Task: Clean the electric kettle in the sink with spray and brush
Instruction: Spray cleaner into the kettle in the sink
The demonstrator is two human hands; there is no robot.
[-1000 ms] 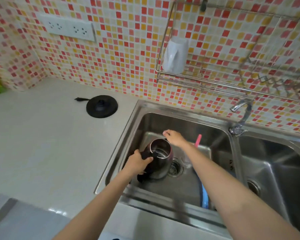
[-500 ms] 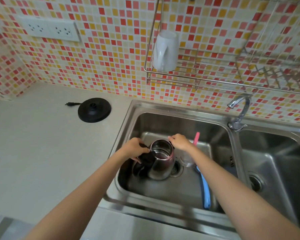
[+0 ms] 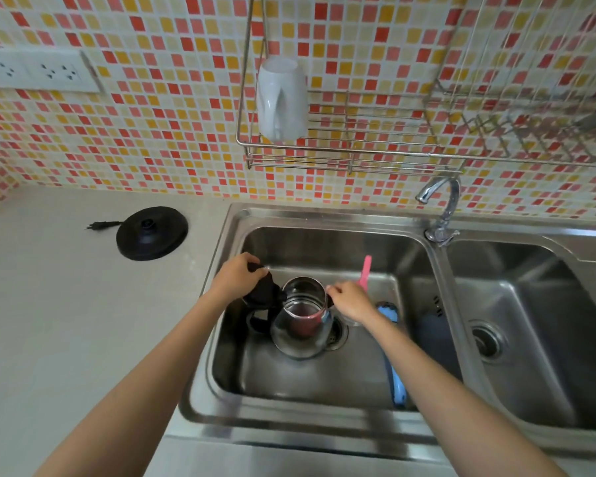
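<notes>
– Steel kettle (image 3: 301,333), is it? Where does it stand?

– Upright in the left basin of the sink (image 3: 200,404), with its mouth open to the camera. The drain (image 3: 338,337) lies just beside the kettle's foot, on its right.

– What is nearer than the kettle?

– Two bare forearms reaching in. There is also a blue brush (image 3: 398,390) on the basin floor to the kettle's right, its handle toward the near wall, partly hidden under the right forearm.

– And the hands?

– The left hand (image 3: 236,278) is at the kettle's left, fingers curled round the black lid (image 3: 267,292), which is tipped open. The right hand (image 3: 350,301) is at the kettle's right with its fingers curled and a fingertip against the rim. Whether it truly nips the rim I cannot tell.

– Anything behind that hand?

– A pink plastic strip (image 3: 366,270) sticks up just beyond it, right of the kettle. What it belongs to is hidden.

– Farther off?

– Left of the kettle and behind it, the black kettle base (image 3: 152,233) sits on the pale counter (image 3: 66,304) with its plug (image 3: 98,225) beside it. Behind the kettle to the right, the tap (image 3: 441,201) stands between the two basins, and the second basin (image 3: 530,339) lies well to the right. Above and behind the kettle a wire rack (image 3: 358,156) hangs on the red, orange and cream tiled wall (image 3: 152,132), with a white mug (image 3: 282,98) upside down at its left end. Far to the kettle's left, white sockets (image 3: 38,72) sit on the same wall.
</notes>
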